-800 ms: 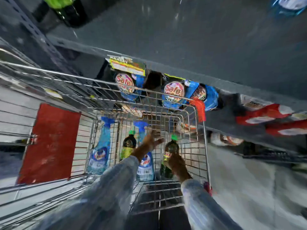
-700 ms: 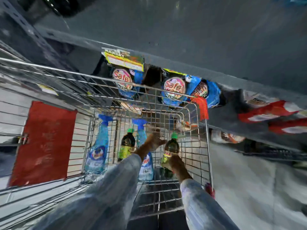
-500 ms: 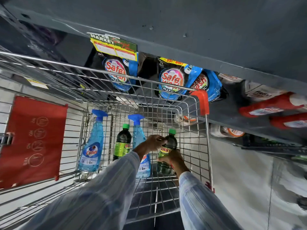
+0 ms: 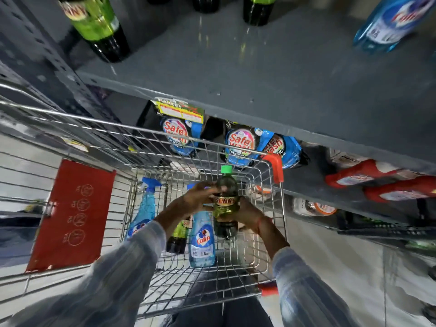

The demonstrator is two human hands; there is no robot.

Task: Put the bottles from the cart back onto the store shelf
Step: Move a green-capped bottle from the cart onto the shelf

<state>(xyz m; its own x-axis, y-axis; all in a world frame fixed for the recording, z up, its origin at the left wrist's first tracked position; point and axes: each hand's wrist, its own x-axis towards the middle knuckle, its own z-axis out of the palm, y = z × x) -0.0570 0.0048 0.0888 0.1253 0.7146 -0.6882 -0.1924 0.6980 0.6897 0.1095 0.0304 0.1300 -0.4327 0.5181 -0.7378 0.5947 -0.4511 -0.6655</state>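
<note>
Both hands, left hand [image 4: 200, 197] and right hand [image 4: 245, 214], wrapped around the dark green-capped bottle [image 4: 226, 204] raised above the cart [image 4: 146, 133], below the shelf [image 4: 259, 74]; likely to clip the shelf lip if lifted too steeply.

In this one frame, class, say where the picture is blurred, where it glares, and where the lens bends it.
Head view: the sleeves and the shelf bottles at the top are motion-blurred; the held bottle reads sharper; pale glare streaks the shelf; the wide lens bows the cart rails.
</note>
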